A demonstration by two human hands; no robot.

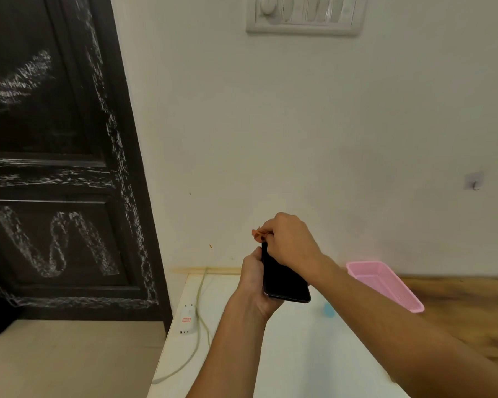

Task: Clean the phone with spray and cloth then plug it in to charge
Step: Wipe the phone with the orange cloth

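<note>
Two bare forearms are reaching forward from the bottom edge over a white counter (285, 354). The left hand (255, 278) is gripping the phone (285, 278) from behind and along its left edge, fingers curled around it, holding it up off the counter with its dark screen facing the camera and its top end tilted away. The right hand (289, 239) is sitting just above and partly in front of the phone's top end, closed around a small orange cloth (258, 234), of which only a crumpled bit is poking out to the left of the knuckles; the cloth is touching or nearly touching the phone's upper edge, though exact contact is hard to tell. Below the phone, a small blue object (328, 309) is standing on the counter, blurred and partly hidden by the right forearm. To the left, near the counter's edge, a white power strip (188, 320) is lying with a pale cable (200, 326) trailing past it and over the front edge. Further right, a pink tray (385, 284) is resting where the white surface meets a wooden one (466, 311). Behind everything, a cream wall (299, 139) is carrying a white switch panel (304, 14) high up and a small hook (474, 181) to the right, and a dark door (55, 153) with whitish smears is standing to the left.
</note>
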